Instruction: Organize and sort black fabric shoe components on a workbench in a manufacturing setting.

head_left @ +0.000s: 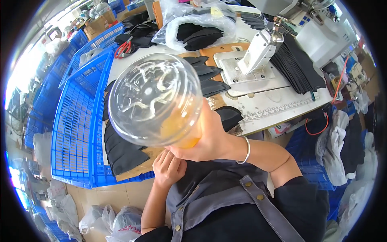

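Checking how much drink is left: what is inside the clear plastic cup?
The clear plastic cup in the right hand holds orange-yellow liquid pooled at its lower side. The domed lid's glare and the hand cover the rest, so the exact level is hidden.

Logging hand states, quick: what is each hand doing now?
Left hand: loosely curled, holding nothing.
Right hand: closed around the clear plastic cup.

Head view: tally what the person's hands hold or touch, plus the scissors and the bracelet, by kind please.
Clear plastic cup with domed lid and orange drink, held in the right hand: 1
Red-handled scissors on the table: 1
Silver bracelet on the right wrist: 1
Things in the left hand, curled and empty: 0
Total: 3
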The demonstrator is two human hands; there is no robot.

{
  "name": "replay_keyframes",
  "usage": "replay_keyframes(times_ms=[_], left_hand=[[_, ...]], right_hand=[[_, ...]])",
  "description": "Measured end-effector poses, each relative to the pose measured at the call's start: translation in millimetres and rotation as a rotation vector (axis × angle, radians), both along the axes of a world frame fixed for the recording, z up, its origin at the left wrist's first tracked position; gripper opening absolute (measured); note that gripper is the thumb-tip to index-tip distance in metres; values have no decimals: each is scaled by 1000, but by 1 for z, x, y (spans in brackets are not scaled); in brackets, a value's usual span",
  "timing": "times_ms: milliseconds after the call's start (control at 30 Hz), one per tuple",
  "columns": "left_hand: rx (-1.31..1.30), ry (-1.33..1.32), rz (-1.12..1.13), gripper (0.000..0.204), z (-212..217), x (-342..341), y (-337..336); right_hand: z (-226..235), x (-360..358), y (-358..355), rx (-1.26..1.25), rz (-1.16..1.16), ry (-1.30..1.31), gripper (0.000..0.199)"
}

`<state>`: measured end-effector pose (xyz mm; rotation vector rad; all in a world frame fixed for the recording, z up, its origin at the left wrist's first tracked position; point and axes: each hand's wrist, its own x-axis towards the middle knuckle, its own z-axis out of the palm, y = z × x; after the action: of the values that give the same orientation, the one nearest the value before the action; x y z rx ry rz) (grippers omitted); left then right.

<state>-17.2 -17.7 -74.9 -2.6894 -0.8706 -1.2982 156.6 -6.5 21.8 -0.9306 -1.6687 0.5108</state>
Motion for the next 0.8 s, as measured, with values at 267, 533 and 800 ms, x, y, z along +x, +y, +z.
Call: replay_keyframes(times_ms=[267, 533, 800], left_hand=[[-38, -31, 10, 32, 18, 10, 0], [-216, -55, 8, 28, 77, 44, 14], [-391, 263, -194, 35, 105, 115, 38]], right_hand=[[-12, 89, -21, 166, -198, -350, 57], [-39, 170, -27, 250, -580, 421, 44], [-84, 196, -26, -150, -256, 1131, 41]])
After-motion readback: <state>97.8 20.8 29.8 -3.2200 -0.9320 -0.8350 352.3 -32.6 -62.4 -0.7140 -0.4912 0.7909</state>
